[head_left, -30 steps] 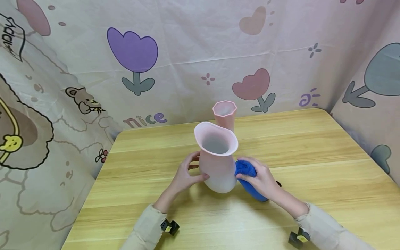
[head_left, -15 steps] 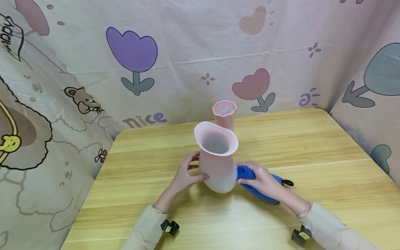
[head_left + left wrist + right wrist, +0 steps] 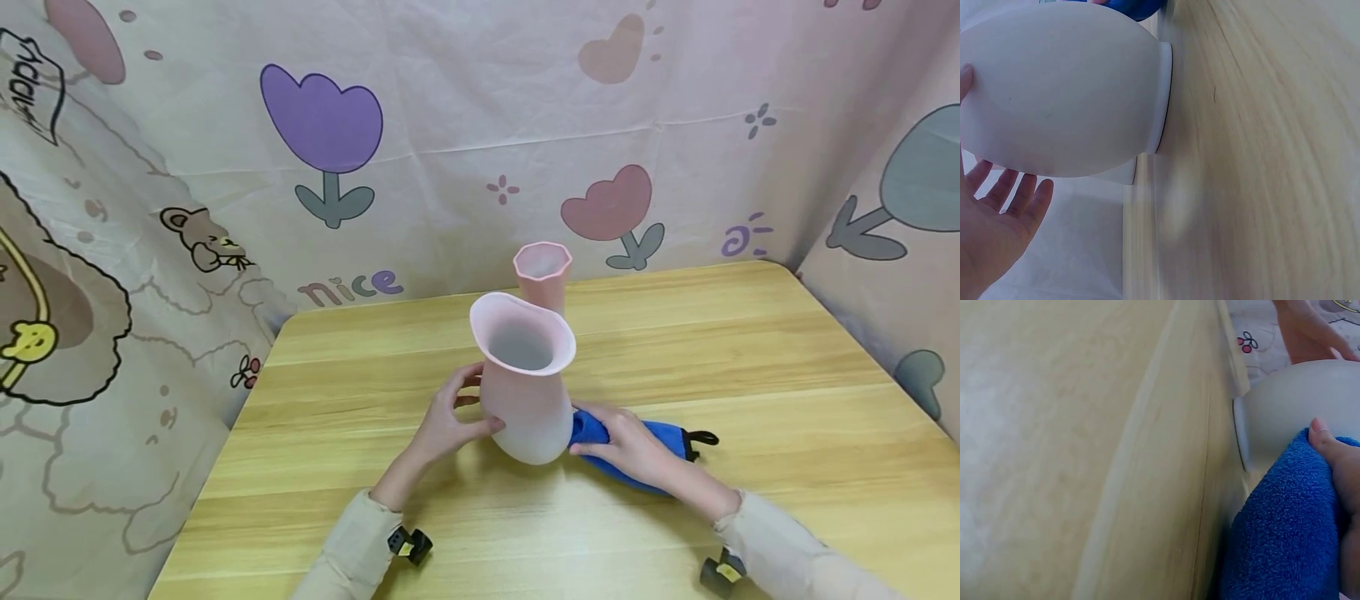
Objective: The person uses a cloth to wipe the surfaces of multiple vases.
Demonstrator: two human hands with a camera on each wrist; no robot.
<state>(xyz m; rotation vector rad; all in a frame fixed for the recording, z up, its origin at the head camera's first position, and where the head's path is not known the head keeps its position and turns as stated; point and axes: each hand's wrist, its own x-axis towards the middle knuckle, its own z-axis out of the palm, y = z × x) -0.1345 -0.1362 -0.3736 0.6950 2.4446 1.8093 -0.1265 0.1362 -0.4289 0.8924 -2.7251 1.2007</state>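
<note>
Right grip [image 3: 628, 448]: clamped on a blue cloth [image 3: 663, 435], bunched between thumb and fingers, its front end set against the vase wall. Left grip [image 3: 446, 423]: curved about the left side of the same vase, thumb at the front, fingers behind; light steadying is suggested.

Vase [image 3: 528, 421], pale pink, flared wavy rim: stood upright between both hands, mouth uppermost. Loop [image 3: 703, 437], black: attached at the cloth's far end.

Step in hand, as judged: outer wall being wiped, low on the right side. Next move, as judged: cloth to be held flat and passed along unwiped wall, with the vase braced or turned by the left.

Second vase [image 3: 544, 290], pink, faceted rim: placed behind, partly hidden. Surface [image 3: 360, 358]: wood-grained. Backdrop [image 3: 450, 100]: printed with tulips, hung beyond.
</note>
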